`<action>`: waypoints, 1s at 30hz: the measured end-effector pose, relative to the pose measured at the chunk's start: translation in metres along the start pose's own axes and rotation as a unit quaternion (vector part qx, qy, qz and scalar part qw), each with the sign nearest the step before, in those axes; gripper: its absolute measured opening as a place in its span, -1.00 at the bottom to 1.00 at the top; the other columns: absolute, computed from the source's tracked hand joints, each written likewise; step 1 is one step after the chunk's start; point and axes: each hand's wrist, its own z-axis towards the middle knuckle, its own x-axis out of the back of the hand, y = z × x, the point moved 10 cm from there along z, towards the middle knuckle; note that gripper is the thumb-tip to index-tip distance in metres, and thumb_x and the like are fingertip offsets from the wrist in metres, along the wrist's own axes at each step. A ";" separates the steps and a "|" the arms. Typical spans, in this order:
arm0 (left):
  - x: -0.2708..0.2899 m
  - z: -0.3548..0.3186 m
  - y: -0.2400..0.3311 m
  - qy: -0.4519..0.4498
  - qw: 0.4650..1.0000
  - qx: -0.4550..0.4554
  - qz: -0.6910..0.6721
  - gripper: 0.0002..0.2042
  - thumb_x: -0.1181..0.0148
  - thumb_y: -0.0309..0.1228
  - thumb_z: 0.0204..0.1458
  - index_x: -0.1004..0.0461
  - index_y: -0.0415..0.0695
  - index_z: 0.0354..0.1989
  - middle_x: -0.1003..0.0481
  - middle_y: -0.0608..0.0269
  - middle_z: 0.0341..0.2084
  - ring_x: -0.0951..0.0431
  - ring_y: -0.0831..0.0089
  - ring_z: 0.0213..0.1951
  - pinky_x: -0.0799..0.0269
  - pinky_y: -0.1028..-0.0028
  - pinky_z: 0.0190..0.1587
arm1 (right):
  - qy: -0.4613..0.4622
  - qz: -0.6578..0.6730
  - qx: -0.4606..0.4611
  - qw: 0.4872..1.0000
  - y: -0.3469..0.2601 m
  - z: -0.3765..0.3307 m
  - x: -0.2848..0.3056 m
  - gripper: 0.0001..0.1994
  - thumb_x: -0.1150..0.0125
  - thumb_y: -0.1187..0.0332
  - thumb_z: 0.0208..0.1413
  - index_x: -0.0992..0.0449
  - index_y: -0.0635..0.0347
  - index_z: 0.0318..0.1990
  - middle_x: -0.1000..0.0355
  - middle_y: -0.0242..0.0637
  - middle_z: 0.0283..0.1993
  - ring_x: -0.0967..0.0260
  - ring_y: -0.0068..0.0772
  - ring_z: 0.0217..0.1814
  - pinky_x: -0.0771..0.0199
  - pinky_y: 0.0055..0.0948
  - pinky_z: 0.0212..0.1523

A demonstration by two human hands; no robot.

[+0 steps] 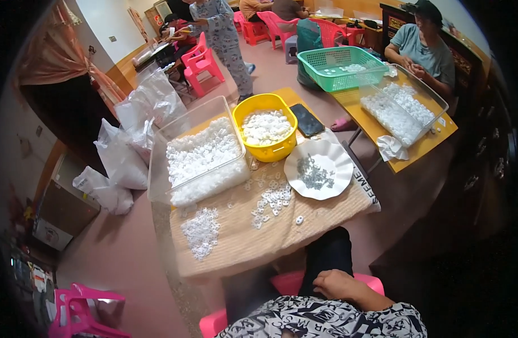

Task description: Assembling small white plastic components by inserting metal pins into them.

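Observation:
My right hand (336, 283) rests on my black-trousered thigh below the table edge, fingers curled with nothing seen in them. My left hand is out of view. Nearest on the burlap-covered table (304, 228) are scattered small white plastic pieces (273, 200) and a heap of them (201, 231). Beyond stand a white scalloped plate (342, 160) with small grey metal parts, a yellow bowl (270, 152) of white pieces, and a clear plastic bin (157, 169) filled with them. A black phone (307, 119) lies behind the bowl.
A second yellow table (417, 149) holds a green basket (341, 67) and a clear bin (439, 98); a seated person (425, 53) works there. White sacks (124, 160) sit on the floor left. Pink chairs (202, 65) and a standing person (228, 42) are behind; a pink stool (81, 310) stands lower left.

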 end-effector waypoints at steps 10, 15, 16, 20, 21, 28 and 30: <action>0.021 -0.007 -0.006 0.034 0.999 -0.002 -0.005 -0.80 -0.03 -0.49 -0.16 -0.44 -0.25 -0.32 -0.44 -0.03 -0.40 -0.46 0.10 -0.30 -0.37 0.28 -0.21 | -0.024 -0.005 -0.029 0.999 -0.002 -0.006 0.004 -0.78 -0.14 0.27 -0.09 -0.49 0.20 -0.31 -0.40 -0.13 -0.34 -0.38 -0.11 -0.27 -0.39 -0.30 -0.22; 0.018 -0.015 -0.004 0.047 0.999 -0.008 -0.021 -0.80 -0.03 -0.49 -0.16 -0.44 -0.25 -0.31 -0.44 -0.02 -0.40 -0.46 0.10 -0.30 -0.37 0.29 -0.21 | 0.014 0.038 -0.020 0.999 0.000 -0.012 0.001 -0.82 -0.10 0.29 -0.08 -0.46 0.23 -0.40 -0.37 -0.09 -0.37 -0.36 -0.05 -0.28 -0.37 -0.25 -0.23; 0.013 -0.017 -0.004 0.048 0.998 -0.005 -0.030 -0.80 -0.03 -0.49 -0.15 -0.44 -0.25 -0.31 -0.44 -0.02 -0.40 -0.46 0.10 -0.30 -0.37 0.29 -0.21 | 0.011 0.042 -0.024 0.999 0.000 -0.012 0.001 -0.82 -0.10 0.30 -0.08 -0.46 0.23 -0.41 -0.37 -0.09 -0.37 -0.35 -0.04 -0.27 -0.37 -0.24 -0.23; -0.035 -0.060 -0.006 0.029 0.994 0.045 -0.091 -0.80 -0.03 -0.49 -0.15 -0.44 -0.25 -0.31 -0.44 -0.02 -0.40 -0.46 0.11 -0.31 -0.37 0.30 -0.21 | 0.015 0.037 -0.008 0.999 0.004 -0.005 0.005 -0.82 -0.11 0.30 -0.12 -0.45 0.25 -0.46 -0.36 -0.05 -0.40 -0.33 -0.02 -0.28 -0.34 -0.19 -0.25; -0.054 -0.079 -0.003 0.016 0.992 0.062 -0.113 -0.80 -0.03 -0.49 -0.15 -0.44 -0.25 -0.31 -0.44 -0.01 -0.40 -0.46 0.11 -0.31 -0.37 0.30 -0.21 | 0.024 0.010 0.001 1.000 0.003 -0.005 0.008 -0.81 -0.19 0.35 -0.17 -0.47 0.25 -0.37 -0.39 -0.08 -0.38 -0.35 -0.07 -0.31 -0.38 -0.27 -0.27; -0.120 -0.145 0.016 -0.016 0.969 0.146 -0.201 -0.80 -0.04 -0.50 -0.15 -0.44 -0.25 -0.30 -0.44 -0.01 -0.40 -0.46 0.12 -0.31 -0.37 0.30 -0.21 | -0.018 0.032 -0.053 0.998 0.002 0.003 0.021 -0.82 -0.19 0.46 -0.17 -0.46 0.32 -0.35 -0.38 -0.09 -0.37 -0.35 -0.07 -0.29 -0.38 -0.32 -0.29; -0.127 -0.150 0.018 -0.018 0.966 0.152 -0.211 -0.80 -0.04 -0.50 -0.15 -0.44 -0.25 -0.30 -0.44 -0.01 -0.41 -0.46 0.12 -0.31 -0.37 0.31 -0.21 | -0.006 0.029 -0.050 0.998 0.002 -0.004 0.019 -0.82 -0.19 0.47 -0.17 -0.45 0.34 -0.36 -0.38 -0.09 -0.37 -0.35 -0.06 -0.30 -0.37 -0.32 -0.29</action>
